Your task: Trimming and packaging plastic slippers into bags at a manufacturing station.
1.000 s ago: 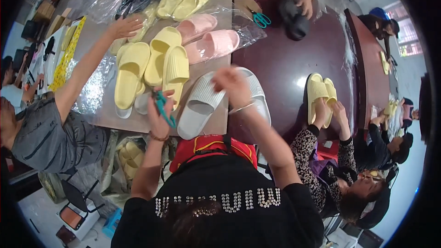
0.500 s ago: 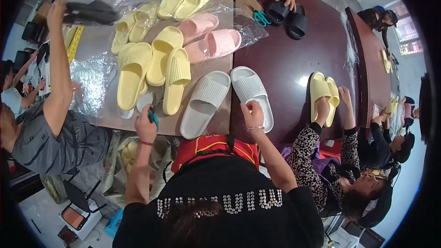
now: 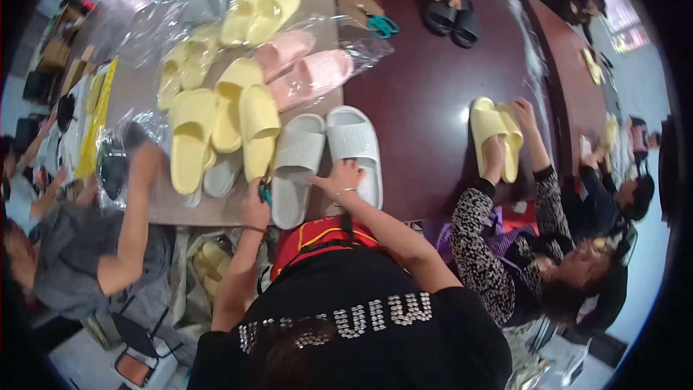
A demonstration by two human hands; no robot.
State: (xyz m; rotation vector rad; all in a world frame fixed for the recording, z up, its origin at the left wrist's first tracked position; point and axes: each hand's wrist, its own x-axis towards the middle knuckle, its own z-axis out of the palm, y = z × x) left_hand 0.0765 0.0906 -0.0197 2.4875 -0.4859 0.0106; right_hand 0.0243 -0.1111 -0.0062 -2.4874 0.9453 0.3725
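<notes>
A pair of light grey slide slippers lies side by side at the table edge in front of me, the left slipper (image 3: pixel 298 146) close against the right slipper (image 3: pixel 354 133). My right hand (image 3: pixel 341 179) is over the pair. Its thumb stretches toward the left slipper, while its fingers rest at the right slipper's footbed. Just left of the pair, my left hand (image 3: pixel 254 207) is closed around scissors (image 3: pixel 265 191) with teal handles; the blades are mostly hidden. Yellow slippers (image 3: pixel 258 126) lie right beyond my left hand.
Pink slippers (image 3: pixel 325 74) and more yellow ones lie beyond, some in clear plastic. Other teal scissors (image 3: pixel 381 26) lie farther off. A co-worker's hand touches black slippers (image 3: pixel 452 22). At right, another person handles yellow slippers (image 3: pixel 491 130); a person's arm moves at left.
The right grey slipper now lies against the left one. My right hand has moved left and its thumb has spread. My left hand, with the scissors, has come nearer the grey pair.
</notes>
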